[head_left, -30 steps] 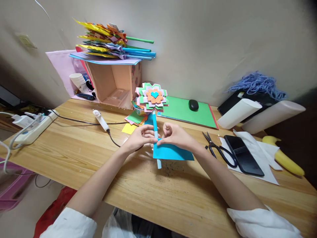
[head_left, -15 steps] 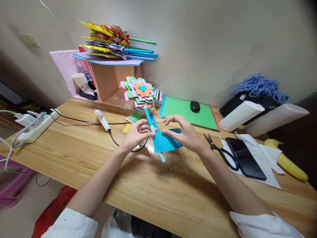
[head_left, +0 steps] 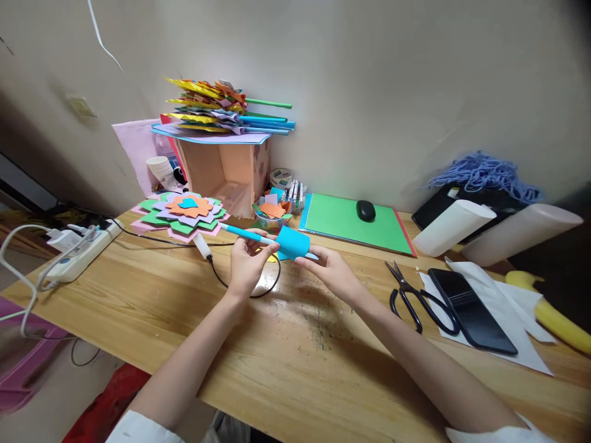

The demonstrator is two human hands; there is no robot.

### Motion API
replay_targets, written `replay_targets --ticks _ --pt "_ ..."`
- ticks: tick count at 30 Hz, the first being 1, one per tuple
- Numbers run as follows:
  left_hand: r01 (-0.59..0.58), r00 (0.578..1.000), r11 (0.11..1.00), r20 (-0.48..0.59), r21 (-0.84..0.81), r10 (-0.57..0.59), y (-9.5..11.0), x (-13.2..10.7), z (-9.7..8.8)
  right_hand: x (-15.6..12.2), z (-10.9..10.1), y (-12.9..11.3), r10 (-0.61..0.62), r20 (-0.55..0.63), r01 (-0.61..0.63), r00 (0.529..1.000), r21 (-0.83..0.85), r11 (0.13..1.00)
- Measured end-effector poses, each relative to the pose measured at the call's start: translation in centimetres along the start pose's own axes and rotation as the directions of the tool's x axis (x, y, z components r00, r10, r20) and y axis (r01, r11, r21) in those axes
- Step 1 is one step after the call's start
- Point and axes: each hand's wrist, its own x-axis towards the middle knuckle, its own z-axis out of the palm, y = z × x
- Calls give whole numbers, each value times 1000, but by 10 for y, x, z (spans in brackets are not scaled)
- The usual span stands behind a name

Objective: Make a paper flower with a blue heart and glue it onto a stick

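Observation:
My left hand (head_left: 246, 263) is closed around the blue paper stem (head_left: 243, 233) of a layered paper flower. The flower head (head_left: 181, 212), green, pink, purple and orange with a blue heart, now lies tilted to the left over the table. My right hand (head_left: 329, 271) pinches a blue paper piece (head_left: 292, 243) that curls around the stem's right end. Both hands hover just above the wooden table (head_left: 295, 344), close together.
Black scissors (head_left: 409, 294), a phone (head_left: 471, 303) on white paper and a banana (head_left: 556, 317) lie to the right. A green sheet (head_left: 344, 221) with a black mouse (head_left: 365, 210), a box (head_left: 226, 169) topped with paper flowers, a glue gun (head_left: 201, 245) and a power strip (head_left: 76, 252) sit behind and left.
The flower has swung from upright to the left, its head now low over the table. The flat blue paper has been curled around the stem by my right hand.

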Motion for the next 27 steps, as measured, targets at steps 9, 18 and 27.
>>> replay_targets --ticks 9,18,27 --pt "32 999 999 -1 -19 -32 -4 2 -1 -3 5 5 -35 -62 36 997 12 999" --pt "75 995 997 68 -30 -73 -3 -1 0 1 11 8 57 -120 -7 991 385 923" --pt "95 995 995 41 8 -96 -2 -2 1 1 9 5 53 -203 36 978 410 911"
